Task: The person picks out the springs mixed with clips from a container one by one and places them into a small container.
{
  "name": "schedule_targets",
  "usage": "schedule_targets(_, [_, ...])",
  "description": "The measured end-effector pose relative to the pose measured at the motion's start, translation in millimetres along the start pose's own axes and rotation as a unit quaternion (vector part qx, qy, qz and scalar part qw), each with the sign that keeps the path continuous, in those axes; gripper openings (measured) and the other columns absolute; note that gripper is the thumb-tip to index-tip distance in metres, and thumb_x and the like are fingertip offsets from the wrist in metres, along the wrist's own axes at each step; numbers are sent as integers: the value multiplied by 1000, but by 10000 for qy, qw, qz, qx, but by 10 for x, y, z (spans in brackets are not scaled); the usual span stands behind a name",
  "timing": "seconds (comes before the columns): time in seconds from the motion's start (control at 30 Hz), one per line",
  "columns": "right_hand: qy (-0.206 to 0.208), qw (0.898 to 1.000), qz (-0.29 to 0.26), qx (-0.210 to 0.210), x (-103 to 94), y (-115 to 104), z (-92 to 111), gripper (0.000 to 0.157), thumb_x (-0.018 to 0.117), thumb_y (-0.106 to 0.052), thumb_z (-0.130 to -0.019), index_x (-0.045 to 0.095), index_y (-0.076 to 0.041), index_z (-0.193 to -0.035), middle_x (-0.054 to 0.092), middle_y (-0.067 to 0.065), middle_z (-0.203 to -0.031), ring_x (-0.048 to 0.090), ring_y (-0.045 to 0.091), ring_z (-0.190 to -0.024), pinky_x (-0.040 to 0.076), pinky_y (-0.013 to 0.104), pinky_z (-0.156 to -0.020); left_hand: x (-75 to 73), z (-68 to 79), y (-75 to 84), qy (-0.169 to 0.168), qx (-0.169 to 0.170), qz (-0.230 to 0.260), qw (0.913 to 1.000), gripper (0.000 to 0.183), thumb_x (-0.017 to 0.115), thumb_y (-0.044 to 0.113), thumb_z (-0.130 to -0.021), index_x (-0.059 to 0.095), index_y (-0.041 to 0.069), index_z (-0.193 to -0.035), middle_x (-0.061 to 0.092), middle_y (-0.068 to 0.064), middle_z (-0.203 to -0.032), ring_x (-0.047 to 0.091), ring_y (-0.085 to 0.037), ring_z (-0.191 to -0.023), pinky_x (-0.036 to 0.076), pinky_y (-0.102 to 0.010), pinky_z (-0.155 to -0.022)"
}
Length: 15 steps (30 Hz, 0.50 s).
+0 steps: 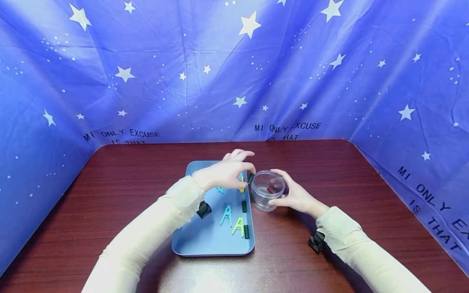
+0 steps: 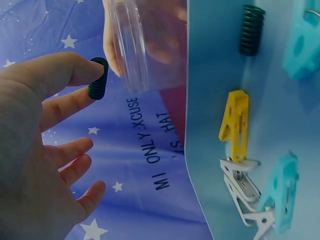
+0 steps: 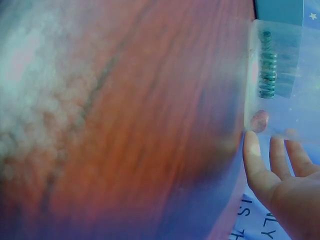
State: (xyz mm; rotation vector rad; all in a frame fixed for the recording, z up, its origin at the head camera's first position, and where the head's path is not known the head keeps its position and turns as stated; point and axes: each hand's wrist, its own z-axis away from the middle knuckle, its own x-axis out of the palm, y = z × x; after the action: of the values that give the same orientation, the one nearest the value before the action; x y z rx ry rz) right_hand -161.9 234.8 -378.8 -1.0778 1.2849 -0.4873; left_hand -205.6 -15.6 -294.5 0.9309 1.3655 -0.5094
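My left hand (image 1: 229,173) pinches a dark green coil spring (image 2: 98,79) between thumb and index finger, above the tray's right rim; its other fingers are spread. Beside it stands a clear round plastic jar (image 1: 261,199) without a lid, gripped around its right side by my right hand (image 1: 298,197). A red spring (image 1: 270,189) lies inside the jar. Through its wall in the right wrist view show green springs (image 3: 268,75); whether all of them are inside, I cannot tell. More dark green springs (image 1: 244,206) lie along the right side of the blue tray (image 1: 205,244).
Several clothespins share the tray: a blue one (image 1: 226,215), a lime green one (image 1: 238,226), a yellow one (image 2: 236,125), and white ones (image 2: 240,186) at its far end. Under everything is a dark red wooden table (image 1: 286,260), with a blue star-print curtain (image 1: 220,89) around it.
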Motion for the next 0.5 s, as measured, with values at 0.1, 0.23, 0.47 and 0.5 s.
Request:
schedule_targets(0.1, [-17, 10000, -26, -1, -1, -12, 9, 86, 79, -14, -74, 27, -10, -143, 51, 24, -128, 50, 35, -113, 50, 29, -77, 2, -46, 32, -18, 17, -34, 10000, 29, 70, 21, -83, 64, 19, -112, 30, -11, -151, 23, -28, -138, 25, -50, -108])
schedule_targets(0.23, [-27, 10000, 3, 1, 0, -18, 13, 85, 79, -13, -75, 27, -10, -143, 50, 24, -128, 50, 36, -114, 51, 30, -77, 3, -103, 70, -44, 41, 3, 10000, 30, 69, 22, -84, 63, 19, -113, 29, -11, -151, 23, -27, -138, 25, -50, -108])
schedule_targets(0.47, [52, 9996, 268, 35, -4, -31, 10, 84, 79, -16, -75, 28, -10, -142, 46, 22, -132, 48, 35, -114, 50, 33, -77, 7, -188, 104, -63, -23, -43, 10000, 30, 68, 21, -85, 64, 19, -114, 29, -10, -152, 23, -27, -138, 25, -49, -109])
schedule_targets(0.5, [47, 9996, 282, 61, -4, -36, 10, 85, 79, -16, -75, 28, -11, -142, 46, 22, -132, 48, 34, -114, 50, 33, -77, 10, -199, 107, -66, -34, -55, 10000, 30, 68, 22, -85, 64, 19, -115, 29, -10, -151, 23, -27, -138, 25, -49, -109])
